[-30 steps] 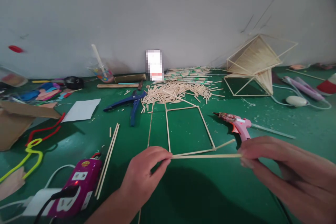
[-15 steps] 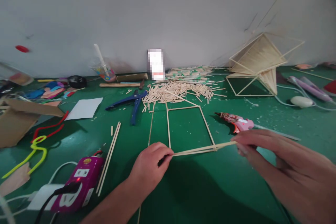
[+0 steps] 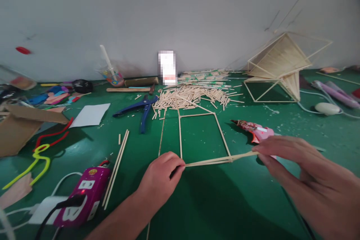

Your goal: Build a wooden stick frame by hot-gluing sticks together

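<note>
Far left of the green tabletop [image 3: 213,202], an opened cardboard box [image 3: 38,114]; by it, a bent red strip [image 3: 54,137] and a bent yellow strip [image 3: 42,172]. Near edge, a magenta power strip [image 3: 97,182], black plug seated, small red light showing. Farther back, a sheet of white paper [image 3: 91,115], then a patterned cup [image 3: 116,79] against the wall, a pale stick-like piece leaning in it. Two long loose sticks [image 3: 116,172] lie side by side, a short offcut just beside them. Next, a blue-handled cutter [image 3: 145,116], handles spread. Left hand [image 3: 160,172]: thumb and finger pinched together on the left end of a thin wooden stick [image 3: 213,159], at the near left corner of a stick frame [image 3: 222,135]. Frame lies mid-table, four-sided; held stick runs along its near side and out past the near right corner. Behind the frame, a heap of short sticks [image 3: 194,95]. Pink glue gun [image 3: 263,132] rests right of the frame, nozzle pointing left. Right hand [image 3: 303,168]: fingertips closed on the stick's right end, partly covering the gun. Beyond, by the wall, a larger stick structure [image 3: 281,60]; right of it, a white oval object [image 3: 327,108].
</note>
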A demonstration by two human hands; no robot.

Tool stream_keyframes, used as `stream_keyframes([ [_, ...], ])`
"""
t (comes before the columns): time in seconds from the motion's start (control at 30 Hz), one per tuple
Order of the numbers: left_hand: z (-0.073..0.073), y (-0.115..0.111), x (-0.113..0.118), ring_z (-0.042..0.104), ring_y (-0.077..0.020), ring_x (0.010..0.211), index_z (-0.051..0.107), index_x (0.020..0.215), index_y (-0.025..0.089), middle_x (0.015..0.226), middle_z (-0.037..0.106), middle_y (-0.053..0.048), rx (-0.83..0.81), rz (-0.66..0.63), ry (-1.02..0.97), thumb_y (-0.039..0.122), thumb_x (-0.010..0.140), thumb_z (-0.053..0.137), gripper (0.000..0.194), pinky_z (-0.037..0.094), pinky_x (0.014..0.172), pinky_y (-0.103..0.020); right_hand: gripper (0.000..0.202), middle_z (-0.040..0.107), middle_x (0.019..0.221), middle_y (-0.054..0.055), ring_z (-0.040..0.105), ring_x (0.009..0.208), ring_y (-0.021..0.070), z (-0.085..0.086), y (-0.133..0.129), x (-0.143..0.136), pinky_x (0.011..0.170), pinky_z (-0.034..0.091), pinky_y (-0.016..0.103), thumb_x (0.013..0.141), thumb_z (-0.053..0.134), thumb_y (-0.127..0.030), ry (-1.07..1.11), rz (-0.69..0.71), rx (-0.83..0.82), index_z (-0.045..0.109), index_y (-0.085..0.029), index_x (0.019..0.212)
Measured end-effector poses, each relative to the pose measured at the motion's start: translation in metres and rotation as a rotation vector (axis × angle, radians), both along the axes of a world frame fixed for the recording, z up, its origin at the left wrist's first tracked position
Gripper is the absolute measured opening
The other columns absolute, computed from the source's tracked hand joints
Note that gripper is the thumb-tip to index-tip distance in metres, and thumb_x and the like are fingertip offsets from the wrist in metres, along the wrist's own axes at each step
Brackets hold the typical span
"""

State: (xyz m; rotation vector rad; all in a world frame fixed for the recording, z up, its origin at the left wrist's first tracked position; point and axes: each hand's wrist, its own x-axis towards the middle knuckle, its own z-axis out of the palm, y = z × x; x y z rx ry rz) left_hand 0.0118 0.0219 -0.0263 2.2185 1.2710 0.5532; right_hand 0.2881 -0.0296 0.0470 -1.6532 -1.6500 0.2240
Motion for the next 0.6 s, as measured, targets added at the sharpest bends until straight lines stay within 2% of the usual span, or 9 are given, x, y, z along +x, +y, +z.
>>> stream_keyframes([
  [0.13, 0.0002, -0.0004, 0.0001, 0.060, -0.0129, 0.078, 0.066, 0.086, 0.020, 0.083, 0.064, -0.001, -0.006, 0.005, -0.010, 0.016, 0.089, 0.053, 0.014, 0.046, 0.071, -0.024, 0.017, 0.073, 0.090, -0.005, 0.067, 0.067, 0.0171, 0.0009, 0.0036, 0.0022, 0.066, 0.056, 0.029, 0.084, 0.058, -0.041, -0.045, -0.048, -0.038, 0.068, -0.032, 0.093],
  [0.2, 0.0003, -0.0010, 0.0001, 0.060, -0.0129, 0.077, 0.066, 0.084, 0.019, 0.082, 0.063, -0.001, -0.004, 0.011, -0.012, 0.016, 0.088, 0.053, 0.014, 0.046, 0.070, -0.024, 0.018, 0.074, 0.085, -0.006, 0.064, 0.059, 0.0154, 0.0004, 0.0045, 0.0031, 0.063, 0.056, 0.028, 0.082, 0.059, -0.044, -0.065, -0.069, -0.052, 0.069, -0.032, 0.091],
  [0.43, 0.0005, -0.0006, 0.0003, 0.061, -0.0124, 0.077, 0.066, 0.084, 0.020, 0.082, 0.064, -0.001, -0.017, 0.014, -0.020, 0.015, 0.087, 0.053, 0.014, 0.046, 0.069, -0.023, 0.016, 0.073, 0.081, -0.006, 0.066, 0.061, 0.0167, -0.0045, 0.0050, 0.0053, 0.056, 0.051, 0.026, 0.081, 0.059, -0.044, -0.106, -0.046, -0.054, 0.067, -0.032, 0.089],
  [0.6, 0.0018, 0.0009, 0.0009, 0.060, -0.0123, 0.075, 0.066, 0.083, 0.021, 0.080, 0.063, 0.000, -0.009, 0.008, -0.029, 0.015, 0.087, 0.052, 0.015, 0.047, 0.068, -0.023, 0.015, 0.071, 0.080, -0.005, 0.061, 0.053, 0.0156, -0.0059, 0.0051, 0.0059, 0.051, 0.049, 0.028, 0.082, 0.058, -0.043, -0.102, -0.074, -0.058, 0.066, -0.031, 0.086],
])
